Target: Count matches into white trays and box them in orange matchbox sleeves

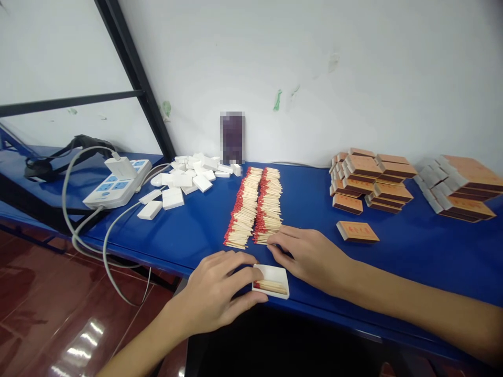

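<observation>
Landmark: I am taking the two match rows [255, 207] in the middle of the blue tabletop [310, 201] as my reference; red heads are pointing left in both.
Left hand: my left hand [214, 296] is pinching the left end of the white tray [275, 270] between thumb and fingers, narrow, just nearer than the rows.
White tray: it is lying flat at the tabletop's near edge, just in front of the rows, and is carrying a few matches [271, 286].
Right hand: my right hand [310, 256] is lying palm down with its fingertips touching the near end of the right-hand row; I cannot tell whether it is gripping any matches there.
In the way: nothing is lying between the tray and the rows except my own fingers.
Left of the rows: one loose heap of empty white trays [188, 175], too many to count; beyond it, one power strip [118, 186] with grey cables [78, 235] hanging over the edge.
Right of the rows: one single orange box [357, 231] is lying near; one pile of orange boxes [371, 180] is sitting further back; a second pile [459, 188] is sitting well apart at the far right.
Behind the rows: one blurred purple object [232, 137] is standing against the wall.
</observation>
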Motion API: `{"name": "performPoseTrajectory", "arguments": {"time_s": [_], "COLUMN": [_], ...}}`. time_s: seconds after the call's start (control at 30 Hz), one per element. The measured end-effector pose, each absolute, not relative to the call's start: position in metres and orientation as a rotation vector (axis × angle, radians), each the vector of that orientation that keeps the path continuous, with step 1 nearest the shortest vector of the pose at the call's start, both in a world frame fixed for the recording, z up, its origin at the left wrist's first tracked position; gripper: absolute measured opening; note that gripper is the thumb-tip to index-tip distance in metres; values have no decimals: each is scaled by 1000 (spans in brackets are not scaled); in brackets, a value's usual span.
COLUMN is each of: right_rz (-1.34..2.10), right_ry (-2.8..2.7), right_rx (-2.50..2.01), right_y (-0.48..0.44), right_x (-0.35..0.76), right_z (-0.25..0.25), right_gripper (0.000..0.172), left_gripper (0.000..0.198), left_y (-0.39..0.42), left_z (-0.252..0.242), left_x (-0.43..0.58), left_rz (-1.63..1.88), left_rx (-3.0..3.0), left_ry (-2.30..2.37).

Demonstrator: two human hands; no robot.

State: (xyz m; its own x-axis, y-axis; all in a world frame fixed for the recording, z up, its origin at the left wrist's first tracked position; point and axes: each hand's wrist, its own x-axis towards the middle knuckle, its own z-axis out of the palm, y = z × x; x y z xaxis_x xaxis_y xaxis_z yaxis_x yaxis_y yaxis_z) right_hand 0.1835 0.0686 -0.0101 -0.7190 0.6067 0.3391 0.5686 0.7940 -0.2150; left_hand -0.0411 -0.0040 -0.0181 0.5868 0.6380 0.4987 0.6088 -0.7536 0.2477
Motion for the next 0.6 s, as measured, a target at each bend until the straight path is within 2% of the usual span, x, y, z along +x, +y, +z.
{"name": "performPoseTrajectory", "arguments": {"time_s": [0.4,0.6], "right_rz": [435,466], "right_ry": [-2533,-2509], "right_rx": [-1137,-1058], "right_y": [67,66], "right_x": [179,181], "right_z": [8,5], "right_gripper": [20,16], "left_gripper": [19,19], "left_y": [-3,-3], "left_z": [-19,-20], "left_x": [-40,-40], "left_rz": [941,938], "left_rx": [2795,2792], "left_ry": [1048,1039]}}
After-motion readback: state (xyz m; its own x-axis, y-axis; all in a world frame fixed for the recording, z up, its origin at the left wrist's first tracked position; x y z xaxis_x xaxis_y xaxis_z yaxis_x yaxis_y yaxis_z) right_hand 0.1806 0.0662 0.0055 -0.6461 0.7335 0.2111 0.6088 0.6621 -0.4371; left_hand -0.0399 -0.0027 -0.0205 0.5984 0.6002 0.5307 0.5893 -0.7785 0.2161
